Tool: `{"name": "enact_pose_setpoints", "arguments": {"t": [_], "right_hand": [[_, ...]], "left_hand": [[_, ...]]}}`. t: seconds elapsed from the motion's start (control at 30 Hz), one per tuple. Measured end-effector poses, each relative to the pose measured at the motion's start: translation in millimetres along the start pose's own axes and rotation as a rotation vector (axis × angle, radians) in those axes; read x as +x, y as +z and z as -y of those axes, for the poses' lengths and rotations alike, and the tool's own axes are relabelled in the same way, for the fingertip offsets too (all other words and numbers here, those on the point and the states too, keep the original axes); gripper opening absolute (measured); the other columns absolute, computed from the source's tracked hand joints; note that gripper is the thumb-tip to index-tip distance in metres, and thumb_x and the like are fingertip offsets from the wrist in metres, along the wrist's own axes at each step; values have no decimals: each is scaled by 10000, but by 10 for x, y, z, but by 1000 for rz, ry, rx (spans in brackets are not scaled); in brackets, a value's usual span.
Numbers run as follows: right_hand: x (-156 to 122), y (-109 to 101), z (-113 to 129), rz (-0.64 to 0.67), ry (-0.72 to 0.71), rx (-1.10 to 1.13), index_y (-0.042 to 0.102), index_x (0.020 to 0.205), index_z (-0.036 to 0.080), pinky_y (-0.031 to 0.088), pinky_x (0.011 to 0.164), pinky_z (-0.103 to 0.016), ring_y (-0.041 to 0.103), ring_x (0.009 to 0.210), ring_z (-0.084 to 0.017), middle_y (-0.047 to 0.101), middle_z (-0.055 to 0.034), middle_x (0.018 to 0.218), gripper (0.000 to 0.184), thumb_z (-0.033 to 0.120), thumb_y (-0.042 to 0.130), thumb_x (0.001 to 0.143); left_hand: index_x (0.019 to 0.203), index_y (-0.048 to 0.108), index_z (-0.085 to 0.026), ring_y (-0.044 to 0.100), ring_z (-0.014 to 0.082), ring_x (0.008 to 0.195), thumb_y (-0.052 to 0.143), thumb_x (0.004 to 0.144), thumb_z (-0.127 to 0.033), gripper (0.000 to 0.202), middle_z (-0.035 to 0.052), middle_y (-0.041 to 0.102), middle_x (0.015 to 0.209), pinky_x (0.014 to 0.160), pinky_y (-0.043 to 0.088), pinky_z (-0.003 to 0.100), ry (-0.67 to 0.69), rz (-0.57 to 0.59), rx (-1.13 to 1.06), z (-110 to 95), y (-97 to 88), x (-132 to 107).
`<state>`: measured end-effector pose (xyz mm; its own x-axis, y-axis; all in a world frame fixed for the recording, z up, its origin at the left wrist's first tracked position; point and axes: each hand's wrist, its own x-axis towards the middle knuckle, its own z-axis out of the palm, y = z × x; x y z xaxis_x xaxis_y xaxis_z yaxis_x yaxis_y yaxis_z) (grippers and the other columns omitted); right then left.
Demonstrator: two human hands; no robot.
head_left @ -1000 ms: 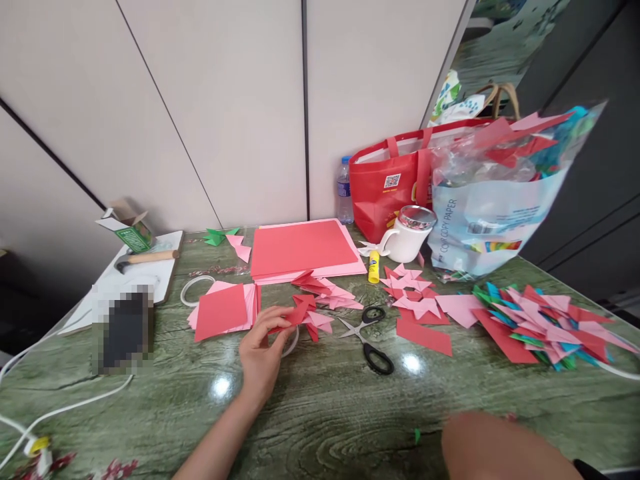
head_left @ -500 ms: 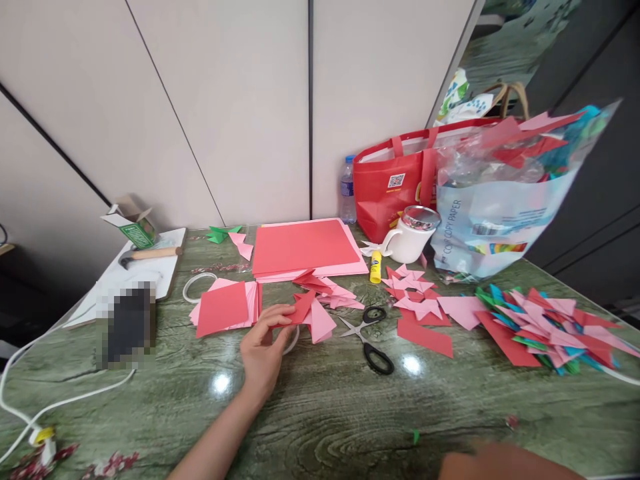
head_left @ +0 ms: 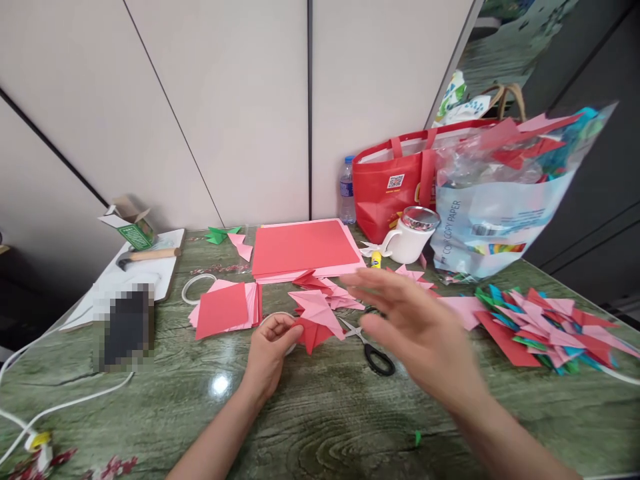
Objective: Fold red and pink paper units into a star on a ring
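My left hand (head_left: 270,353) pinches a folded paper piece (head_left: 314,332) between thumb and fingers. The piece joins a red part with a pointed pink one. Close behind it lie pink and red folded papers (head_left: 345,297). A white ring-shaped roll (head_left: 275,316) shows partly behind my left fingers. My right hand (head_left: 415,327), blurred by motion, hangs over the table to the right of that piece, its fingers stretched out and nothing in them. Black-handled scissors (head_left: 379,361) lie between my hands, partly hidden by the right one. Folded pink papers (head_left: 413,275) show behind the right hand.
A stack of paper squares (head_left: 223,312) lies left of my left hand, with larger red sheets (head_left: 305,247) behind. At the right are a heap of folded papers (head_left: 555,327), a clear bag (head_left: 480,227), a white mug (head_left: 413,243) and a glue stick (head_left: 376,260). A hammer (head_left: 155,253) lies far left.
My right hand has risen from the bottom edge towards the middle, now in front of the scissors. The folded piece in my left hand has turned, showing its pink part above the red.
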<state>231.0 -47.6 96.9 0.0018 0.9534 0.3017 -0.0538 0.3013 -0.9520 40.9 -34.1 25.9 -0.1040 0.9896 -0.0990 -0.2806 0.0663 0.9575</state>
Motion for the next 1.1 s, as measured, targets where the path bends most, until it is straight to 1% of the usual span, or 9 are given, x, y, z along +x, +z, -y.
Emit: {"name": "enact_pose_setpoints", "arguments": {"t": [0.1, 0.17, 0.23, 0.33, 0.47, 0.53, 0.73, 0.93, 1.1], "right_hand": [[151, 56, -274, 149, 183, -5, 600, 1089, 240, 476, 897, -437, 590, 1042, -242, 639, -73, 1115, 478, 238, 735, 631], [169, 75, -515, 191, 296, 33, 606, 1066, 207, 500, 843, -405, 632, 953, -230, 673, -76, 1034, 492, 240, 753, 597], [148, 79, -708, 225, 383, 54, 627, 1000, 180, 510, 797, -377, 661, 840, -207, 701, -59, 924, 405, 261, 736, 618], [108, 73, -858, 211, 444, 70, 649, 869, 157, 512, 748, -331, 662, 765, -185, 706, -47, 870, 303, 279, 742, 608], [86, 73, -907, 186, 517, 125, 644, 879, 155, 503, 704, -295, 653, 739, -171, 708, -39, 848, 372, 274, 782, 554], [69, 85, -915, 197, 545, 149, 646, 887, 159, 497, 697, -290, 648, 729, -167, 707, -35, 841, 396, 280, 793, 539], [8, 137, -910, 271, 560, 165, 657, 836, 157, 468, 703, -277, 614, 707, -146, 690, -22, 811, 374, 303, 806, 526], [38, 121, -883, 244, 567, 173, 663, 759, 153, 395, 571, -221, 513, 583, -96, 610, 22, 658, 348, 485, 686, 656], [48, 74, -906, 306, 603, 182, 667, 811, 145, 379, 553, -213, 513, 577, -90, 626, 12, 684, 341, 408, 748, 609]], "left_hand": [[652, 608, -150, 569, 84, 572, 778, 568, -206, 198, -28, 612, 615, 581, 460, 184, -113, 62, -66, 18, 21, -17], [651, 603, -149, 575, 85, 574, 789, 555, -216, 219, -25, 620, 617, 587, 466, 184, -151, 69, -76, 22, 33, -26], [643, 601, -146, 573, 78, 559, 796, 546, -218, 230, -22, 628, 611, 566, 458, 170, -176, 64, -67, 21, 39, -29], [667, 614, -144, 585, 72, 548, 810, 529, -210, 248, -16, 647, 609, 553, 453, 155, -225, 63, -67, 11, 36, -26], [876, 664, -142, 651, 119, 658, 813, 549, -233, 371, 34, 707, 727, 650, 496, 202, -333, 87, -85, 0, 26, -28], [914, 674, -138, 660, 130, 689, 802, 574, -256, 382, 46, 719, 752, 677, 501, 210, -360, 100, -87, 1, 20, -33], [889, 711, -121, 677, 191, 736, 740, 661, -276, 276, 68, 736, 804, 751, 514, 310, -377, 293, -82, -4, 13, -38], [837, 722, -126, 669, 177, 656, 756, 633, -277, 256, 56, 738, 743, 717, 512, 314, -376, 263, -58, -2, -11, -14], [780, 726, -126, 644, 141, 608, 756, 634, -287, 219, 45, 729, 688, 648, 492, 253, -399, 279, -12, -13, -39, -9]]}}
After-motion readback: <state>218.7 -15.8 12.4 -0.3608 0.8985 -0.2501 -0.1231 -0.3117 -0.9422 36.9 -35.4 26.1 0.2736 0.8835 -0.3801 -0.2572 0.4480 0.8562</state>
